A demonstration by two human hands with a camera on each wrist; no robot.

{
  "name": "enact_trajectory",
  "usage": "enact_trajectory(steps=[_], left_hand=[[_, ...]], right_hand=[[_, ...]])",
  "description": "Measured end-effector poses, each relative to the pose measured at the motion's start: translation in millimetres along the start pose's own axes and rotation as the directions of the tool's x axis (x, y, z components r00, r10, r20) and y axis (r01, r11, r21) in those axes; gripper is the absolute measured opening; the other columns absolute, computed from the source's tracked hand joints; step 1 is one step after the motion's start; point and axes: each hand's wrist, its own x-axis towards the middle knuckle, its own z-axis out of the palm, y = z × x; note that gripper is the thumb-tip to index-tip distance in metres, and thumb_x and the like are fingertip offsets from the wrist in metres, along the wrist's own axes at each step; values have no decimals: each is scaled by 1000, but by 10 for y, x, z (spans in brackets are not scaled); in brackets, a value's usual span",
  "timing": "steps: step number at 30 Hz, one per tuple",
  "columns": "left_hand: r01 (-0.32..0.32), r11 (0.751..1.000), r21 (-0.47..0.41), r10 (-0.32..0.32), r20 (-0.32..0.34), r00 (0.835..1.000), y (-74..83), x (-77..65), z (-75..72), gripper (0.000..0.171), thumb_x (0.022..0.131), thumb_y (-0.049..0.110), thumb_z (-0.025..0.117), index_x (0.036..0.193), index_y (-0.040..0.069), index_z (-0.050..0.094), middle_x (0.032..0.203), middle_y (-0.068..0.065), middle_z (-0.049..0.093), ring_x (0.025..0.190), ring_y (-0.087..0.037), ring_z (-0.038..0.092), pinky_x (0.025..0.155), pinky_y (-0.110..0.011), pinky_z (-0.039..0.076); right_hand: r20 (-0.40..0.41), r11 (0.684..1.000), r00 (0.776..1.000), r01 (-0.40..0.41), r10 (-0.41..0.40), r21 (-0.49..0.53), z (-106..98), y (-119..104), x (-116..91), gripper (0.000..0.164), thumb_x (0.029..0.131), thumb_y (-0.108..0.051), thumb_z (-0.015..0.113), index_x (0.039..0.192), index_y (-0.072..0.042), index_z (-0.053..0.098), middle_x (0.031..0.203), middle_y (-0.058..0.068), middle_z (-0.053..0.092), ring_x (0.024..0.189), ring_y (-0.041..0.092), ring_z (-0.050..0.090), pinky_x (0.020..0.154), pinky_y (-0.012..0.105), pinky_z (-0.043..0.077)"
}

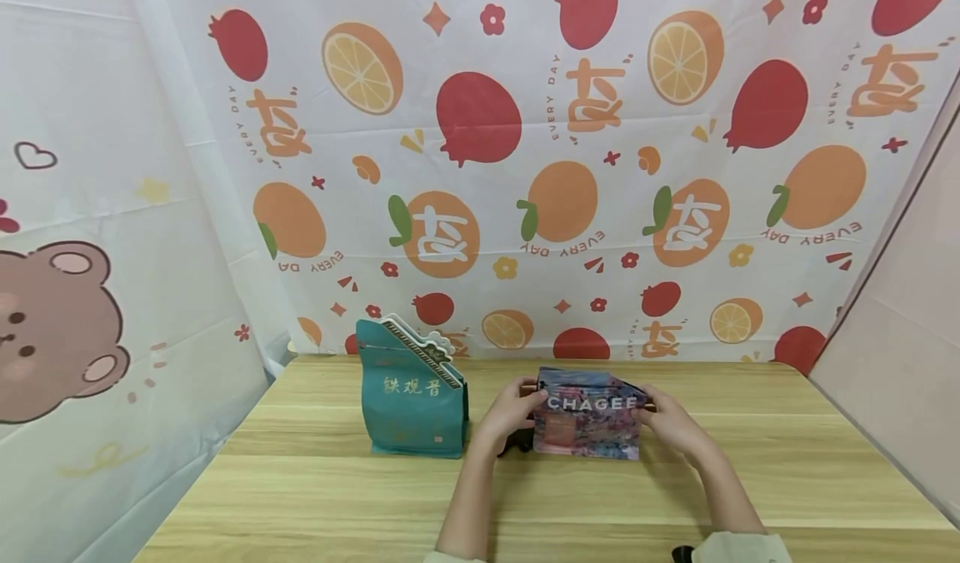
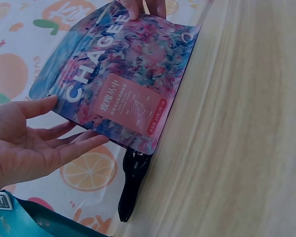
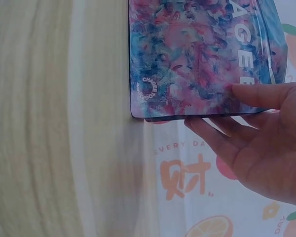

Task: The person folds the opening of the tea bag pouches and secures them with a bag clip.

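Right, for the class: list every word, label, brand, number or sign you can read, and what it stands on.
"CHAGEE": patterned bag
"玫瑰丛中": its pink label
"CHAGEE TOGETHER": its corner ring
"铁观音": teal bag
"EVERY DAY": wall cloth
"财": wall cloth
Too small or blurred: lettering on the clip, finer print on both bags.

The pouch (image 1: pixel 592 430) has a mottled blue-and-pink print, white CHAGEE lettering across its upper front and a pink label below. It stands upright on the wooden tabletop (image 1: pixel 330 496).
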Motion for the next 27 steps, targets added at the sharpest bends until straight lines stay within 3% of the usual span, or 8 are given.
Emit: enact_trajectory(steps=[13, 21, 27], left_hand=[[-9, 1000, -5, 9, 27, 1000, 6, 39, 42, 39, 94, 15, 53, 126, -6, 44, 122, -22, 48, 110, -36, 48, 83, -48, 45], [-18, 1000, -7, 18, 34, 999, -5, 41, 73, 38, 94, 15, 54, 124, -6, 45, 119, -20, 49, 107, -33, 50, 80, -48, 46], [-66, 991, 115, 65, 14, 998, 8, -3, 115, 51, 90, 18, 60, 130, -5, 39, 129, -25, 41, 111, -38, 47, 84, -49, 43]], right_hand=[[24, 1000, 1000, 5, -5, -21, -82, 49, 15, 22, 90, 0, 49, 111, 8, 50, 99, 13, 56, 96, 29, 52, 81, 47, 43], [54, 1000, 998, -12, 12, -5, -135, 79, -12, 32, 92, -6, 52, 119, 9, 46, 102, 14, 56, 96, 28, 53, 81, 48, 43], [57, 999, 998, -30, 29, 20, -185, 64, -55, 52, 90, -20, 60, 129, 9, 40, 115, 21, 51, 108, 36, 47, 85, 48, 41]])
